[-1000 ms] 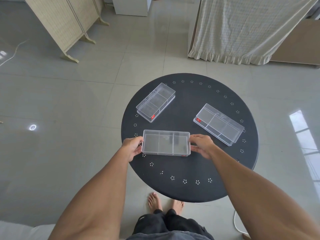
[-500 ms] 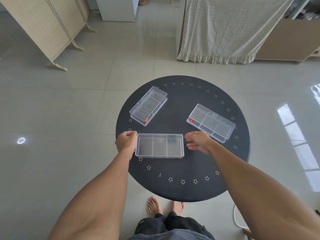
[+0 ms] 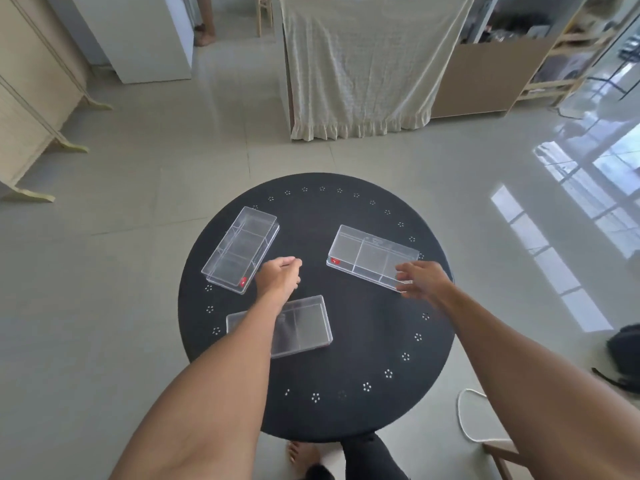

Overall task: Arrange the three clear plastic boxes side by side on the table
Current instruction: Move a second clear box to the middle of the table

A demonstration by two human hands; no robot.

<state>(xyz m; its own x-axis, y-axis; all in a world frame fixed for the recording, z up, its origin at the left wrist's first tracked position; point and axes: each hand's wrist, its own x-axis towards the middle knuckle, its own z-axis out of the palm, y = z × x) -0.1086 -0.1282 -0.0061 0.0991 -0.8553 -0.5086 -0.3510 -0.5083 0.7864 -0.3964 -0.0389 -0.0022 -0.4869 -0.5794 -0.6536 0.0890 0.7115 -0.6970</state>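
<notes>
Three boxes lie apart on the desk point(image 3: 363, 341): near box point(image 3: 304, 327) near-left under the left forearm, left box point(image 3: 242, 247) far-left, right box point(image 3: 370, 256) far-right, its near corner seemingly touched by the right hand point(image 3: 420, 280).

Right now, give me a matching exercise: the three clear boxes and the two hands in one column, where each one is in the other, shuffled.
Column one:
1. far-left box
2. right box
3. near box
4. left hand

Column two:
A. partly hidden under the left forearm
B. loosely closed, beside the far-left box's red-stickered corner
C. angled at the table's far left
D. right hand's fingers at its near end

Pairs: 1-C, 2-D, 3-A, 4-B
</notes>
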